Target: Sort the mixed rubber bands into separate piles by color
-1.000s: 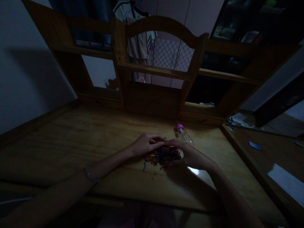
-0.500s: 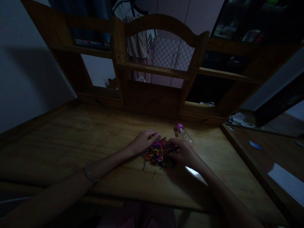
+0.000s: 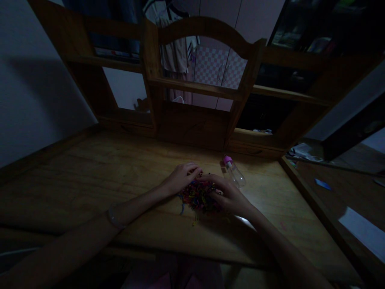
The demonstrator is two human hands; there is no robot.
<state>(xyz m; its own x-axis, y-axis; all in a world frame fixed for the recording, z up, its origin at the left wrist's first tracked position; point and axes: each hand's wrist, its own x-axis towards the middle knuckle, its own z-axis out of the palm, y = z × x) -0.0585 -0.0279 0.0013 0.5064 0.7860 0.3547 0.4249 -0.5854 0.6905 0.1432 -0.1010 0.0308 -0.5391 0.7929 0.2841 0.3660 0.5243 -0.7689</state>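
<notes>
Lower centre: a yellow piece [image 3: 195,220] lies at the near edge of a loose, multicoloured pile [image 3: 198,198] on the desk [image 3: 144,228]. Handling appears under way, the pieces unsorted. The right hand [image 3: 230,196] and left hand [image 3: 181,179] curl around the pile; whether either grips anything cannot be told. Beyond, right of centre: a pink-capped bottle [image 3: 235,173].

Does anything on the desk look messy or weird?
A thin blue piece and a thin yellow piece stray past the near edge of the multicoloured heap of small pieces, and the clear, pink-capped bottle beyond the right hand seems tipped over.
</notes>
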